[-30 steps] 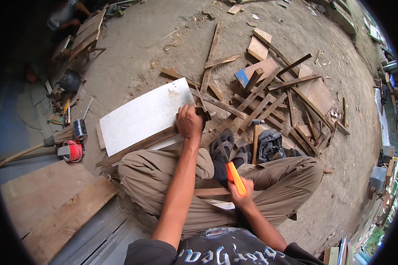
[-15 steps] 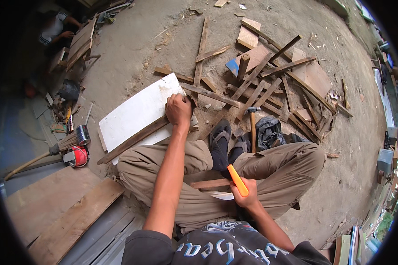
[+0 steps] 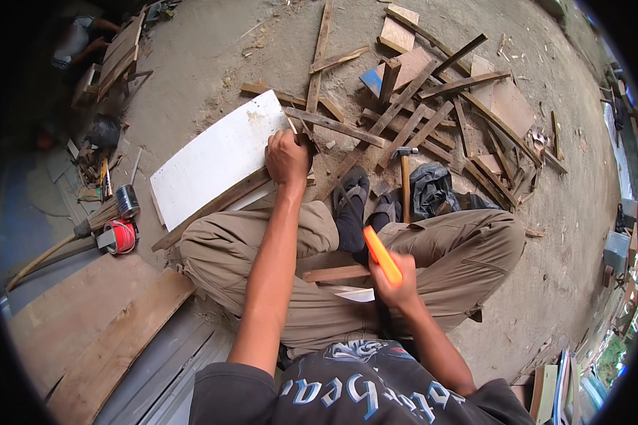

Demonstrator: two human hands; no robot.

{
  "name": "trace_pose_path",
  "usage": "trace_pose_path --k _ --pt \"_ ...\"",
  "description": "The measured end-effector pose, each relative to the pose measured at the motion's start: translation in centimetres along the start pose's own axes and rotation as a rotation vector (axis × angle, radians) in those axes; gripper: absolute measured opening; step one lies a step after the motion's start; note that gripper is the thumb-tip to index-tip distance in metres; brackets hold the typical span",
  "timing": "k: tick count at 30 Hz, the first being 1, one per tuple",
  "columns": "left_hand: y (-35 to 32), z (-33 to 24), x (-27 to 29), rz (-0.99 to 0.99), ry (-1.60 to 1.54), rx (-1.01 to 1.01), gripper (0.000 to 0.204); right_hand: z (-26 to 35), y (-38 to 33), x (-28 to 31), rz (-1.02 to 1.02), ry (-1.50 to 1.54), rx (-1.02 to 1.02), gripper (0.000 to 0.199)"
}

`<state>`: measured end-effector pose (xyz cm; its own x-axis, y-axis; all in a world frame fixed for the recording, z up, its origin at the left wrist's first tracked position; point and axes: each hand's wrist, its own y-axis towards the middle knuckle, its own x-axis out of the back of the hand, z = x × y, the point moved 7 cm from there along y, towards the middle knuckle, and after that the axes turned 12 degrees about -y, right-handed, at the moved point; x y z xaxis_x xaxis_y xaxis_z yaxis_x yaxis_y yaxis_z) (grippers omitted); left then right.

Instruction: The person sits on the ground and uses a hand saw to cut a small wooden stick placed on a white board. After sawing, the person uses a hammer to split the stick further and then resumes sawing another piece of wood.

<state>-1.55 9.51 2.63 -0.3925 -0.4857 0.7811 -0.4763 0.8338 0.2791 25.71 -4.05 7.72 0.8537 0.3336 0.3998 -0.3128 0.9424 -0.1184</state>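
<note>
My left hand is closed around the upper end of a dark wooden strip, beside a white board on the ground left of my feet. Over my lap, my right hand grips a tool by its orange handle; its working end does not show clearly, so I cannot tell its kind. A short reddish-brown piece of wood and a white scrap lie just left of that hand, across my crossed legs.
A hammer lies by my feet, next to a black plastic bag. Beyond is a heap of wooden strips. At left are a red roll, a can, a broom and planks. Another person sits far left.
My right hand has risen slightly with the orange-handled tool. My left hand stays closed on the wooden strip, and the whole view has shifted a little.
</note>
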Motion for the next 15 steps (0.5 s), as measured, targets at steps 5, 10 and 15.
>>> trace_pose_path --k 5,10,15 --pt "0.4 -0.1 -0.6 -0.001 0.0 -0.054 0.014 1.1 9.8 -3.1 -0.114 0.09 0.014 0.022" --pt "0.6 0.1 -0.2 0.004 0.023 0.022 0.015 0.5 -1.4 -0.4 -0.03 0.0 -0.004 0.007" --pt "1.5 0.3 -0.3 -0.05 0.035 0.054 0.02 1.1 4.6 -0.9 -0.065 0.017 -0.018 0.015"
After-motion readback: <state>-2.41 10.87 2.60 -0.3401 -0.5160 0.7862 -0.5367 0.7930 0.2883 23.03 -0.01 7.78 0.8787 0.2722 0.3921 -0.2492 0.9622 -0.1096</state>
